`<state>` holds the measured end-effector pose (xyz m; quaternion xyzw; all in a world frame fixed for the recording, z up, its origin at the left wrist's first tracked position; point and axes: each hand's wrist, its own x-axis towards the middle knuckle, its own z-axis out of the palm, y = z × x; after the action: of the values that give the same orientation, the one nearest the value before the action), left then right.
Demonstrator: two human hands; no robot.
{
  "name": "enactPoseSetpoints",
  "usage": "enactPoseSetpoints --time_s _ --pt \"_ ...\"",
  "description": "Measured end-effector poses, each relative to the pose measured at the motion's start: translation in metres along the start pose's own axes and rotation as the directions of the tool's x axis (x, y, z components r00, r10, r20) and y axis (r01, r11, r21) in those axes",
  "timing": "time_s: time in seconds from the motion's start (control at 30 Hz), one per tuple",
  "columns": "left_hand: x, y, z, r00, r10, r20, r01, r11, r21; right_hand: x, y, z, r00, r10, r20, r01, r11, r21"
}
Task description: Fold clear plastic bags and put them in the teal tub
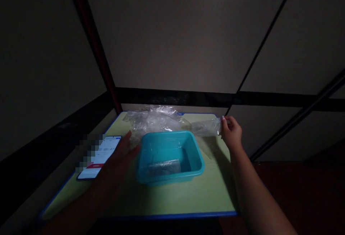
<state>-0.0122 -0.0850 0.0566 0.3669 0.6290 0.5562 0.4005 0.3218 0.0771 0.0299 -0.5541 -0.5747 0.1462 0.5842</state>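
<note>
At the right of the table, my right hand (231, 132) is closed in a pinch on one end of a clear plastic bag (206, 127), which stretches out to the left, behind the basin. A turquoise plastic basin (172, 176) stands in the middle, with a small folded clear plastic piece (164, 167) lying on its floor. Beside the basin's left rim is my left hand (124, 153), dim and a little blurred. Its thumb and fingers are apart, and I see nothing in them.
A heap of crumpled clear plastic (156, 120) lies along the table's back edge. On the left, a phone (99, 157) with a lit screen lies partly behind my left forearm. The pale green table (172, 202) has a blue edge; dark panelled walls (172, 40) stand behind it.
</note>
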Motion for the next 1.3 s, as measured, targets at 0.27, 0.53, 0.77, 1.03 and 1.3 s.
enactPoseSetpoints --time_s 0.27,0.53,0.77,1.03,1.3 --pt "0.016 0.086 0.023 0.693 0.600 0.400 -0.611 0.783 -0.116 -0.019 -0.120 0.009 0.737 -0.433 0.519 0.506 0.863 0.003" --pt "0.038 0.093 0.064 0.459 0.518 0.722 -0.483 0.827 -0.286 -0.031 -0.179 0.000 0.501 -0.604 0.620 0.716 0.692 0.095" --pt "0.040 0.087 0.066 0.482 0.259 0.837 -0.133 0.966 -0.222 -0.029 -0.179 0.004 0.608 -0.543 0.579 0.670 0.742 -0.007" --pt "0.034 0.088 0.070 0.539 0.100 0.836 -0.071 0.995 -0.074 -0.037 -0.171 0.012 0.744 -0.447 0.496 0.552 0.830 -0.078" --pt "0.046 0.069 0.071 0.535 -0.059 0.843 -0.024 0.996 0.085 -0.043 -0.139 0.025 0.845 -0.320 0.428 0.386 0.920 -0.074"
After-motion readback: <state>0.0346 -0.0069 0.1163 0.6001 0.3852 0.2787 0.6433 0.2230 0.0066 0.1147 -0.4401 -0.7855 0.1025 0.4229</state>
